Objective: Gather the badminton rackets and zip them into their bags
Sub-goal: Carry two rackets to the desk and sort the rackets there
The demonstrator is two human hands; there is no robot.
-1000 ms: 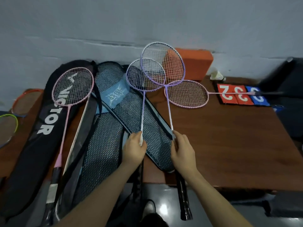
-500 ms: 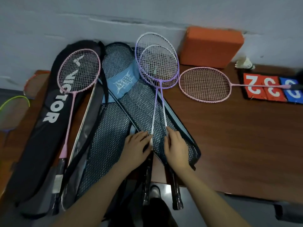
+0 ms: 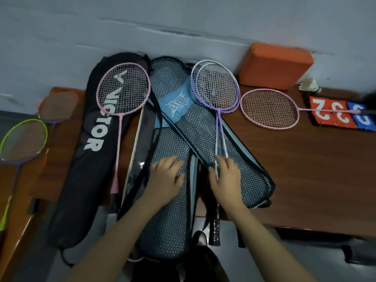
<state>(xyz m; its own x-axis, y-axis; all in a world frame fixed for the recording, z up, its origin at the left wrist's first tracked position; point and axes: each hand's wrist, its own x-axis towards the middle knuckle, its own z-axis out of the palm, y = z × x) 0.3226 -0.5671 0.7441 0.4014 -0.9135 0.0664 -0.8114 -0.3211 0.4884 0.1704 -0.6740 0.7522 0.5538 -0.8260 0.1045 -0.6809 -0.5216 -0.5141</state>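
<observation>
While the right hand (image 3: 224, 178) grips two purple rackets (image 3: 215, 86) on a mesh bag (image 3: 252, 176), the left hand (image 3: 165, 176) rests flat and open. No bag looks zipped; pink rackets (image 3: 269, 108) wait outside.

Against the grey wall (image 3: 183, 21) we see an orange foam block (image 3: 274, 66) standing on the far edge of the brown wooden table (image 3: 305, 180). Just to its right a white shuttlecock (image 3: 310, 85) lies on the tabletop, and near it we find a black mat of number cards (image 3: 341, 115), two red and one blue, each printed with a white 2. Below the table's near edge we make out a dark, glossy floor (image 3: 317, 257).
</observation>
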